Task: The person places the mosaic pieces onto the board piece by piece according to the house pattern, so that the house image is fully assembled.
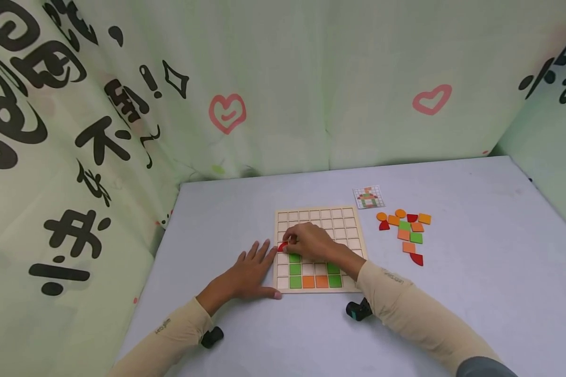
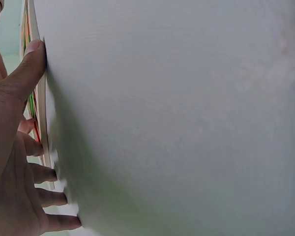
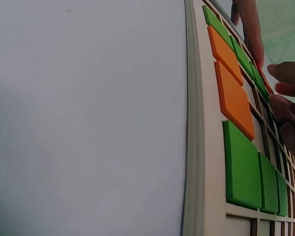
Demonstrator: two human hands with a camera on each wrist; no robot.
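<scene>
A wooden grid board (image 1: 351,212) lies on the table, with green squares (image 1: 335,281) and orange squares (image 1: 308,282) set in its near rows. My right hand (image 1: 311,242) reaches over the board's left part, pinching a small red piece (image 3: 289,89) between thumb and finger. Another red piece (image 3: 264,79) lies in the grid at the left edge, just beyond the green squares. My left hand (image 1: 251,273) lies flat with fingers spread beside the board, its thumb and index fingertip right at the left edge. The right hand hides some middle cells.
Right of the board lies a loose group of orange, green and red pieces (image 1: 409,247), with squares, circles and curved shapes among them. A small pattern card (image 1: 369,197) lies behind them. Printed curtains (image 1: 283,104) hang around the white table (image 1: 453,293).
</scene>
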